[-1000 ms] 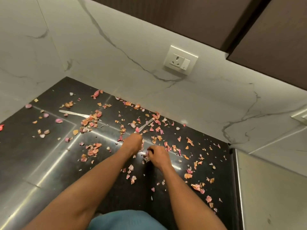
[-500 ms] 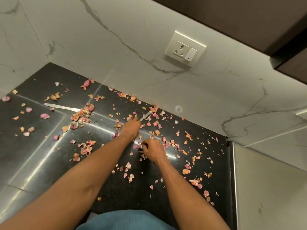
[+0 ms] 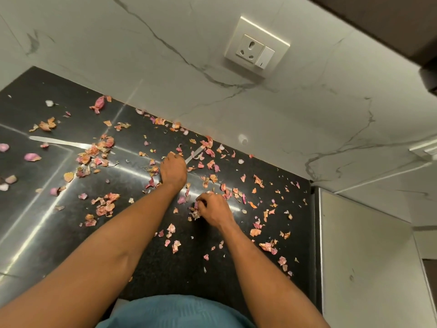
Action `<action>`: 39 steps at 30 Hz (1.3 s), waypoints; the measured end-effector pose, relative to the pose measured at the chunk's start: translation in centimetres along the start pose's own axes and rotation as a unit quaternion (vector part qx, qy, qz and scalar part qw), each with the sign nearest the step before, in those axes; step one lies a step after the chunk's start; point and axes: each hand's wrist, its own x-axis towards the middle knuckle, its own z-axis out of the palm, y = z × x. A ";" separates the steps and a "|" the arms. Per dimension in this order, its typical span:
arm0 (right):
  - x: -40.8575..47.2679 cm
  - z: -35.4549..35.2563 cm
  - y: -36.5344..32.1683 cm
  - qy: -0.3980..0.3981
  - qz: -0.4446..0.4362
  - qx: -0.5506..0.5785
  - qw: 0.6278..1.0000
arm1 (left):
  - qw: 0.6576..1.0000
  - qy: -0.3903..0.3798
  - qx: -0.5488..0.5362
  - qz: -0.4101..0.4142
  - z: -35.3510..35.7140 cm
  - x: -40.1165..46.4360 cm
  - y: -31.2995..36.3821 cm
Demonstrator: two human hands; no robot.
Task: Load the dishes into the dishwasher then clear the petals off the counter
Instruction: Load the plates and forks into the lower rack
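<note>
Petals (image 3: pixel 104 204) litter the counter (image 3: pixel 35 233); right hand (image 3: pixel 214 209) pinches some, left hand's (image 3: pixel 173 170) grip unclear.

Left hand (image 3: pixel 173 170): fingertips curled under, hidden; whether they hold anything cannot be told. Metal utensil (image 3: pixel 194 154): near end hidden behind those fingers, type unclear. Right hand (image 3: pixel 212 209): fingers curled round petals (image 3: pixel 195 213), mostly covered. Second utensil (image 3: pixel 60 142): one end buried under petals. Both forearms cut off by bottom edge.
</note>
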 end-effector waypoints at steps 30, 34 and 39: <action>1.2 1.1 1.3 0.028 0.006 0.035 0.999 | 0.993 0.019 -0.110 -0.042 0.7 0.0 0.1; 2.0 1.1 1.3 0.043 0.013 0.039 0.998 | 0.996 -0.003 -0.087 -0.033 0.0 0.5 0.0; 2.4 1.2 1.1 0.060 0.016 0.036 0.997 | 0.996 -0.011 -0.090 0.008 -0.6 0.5 -0.2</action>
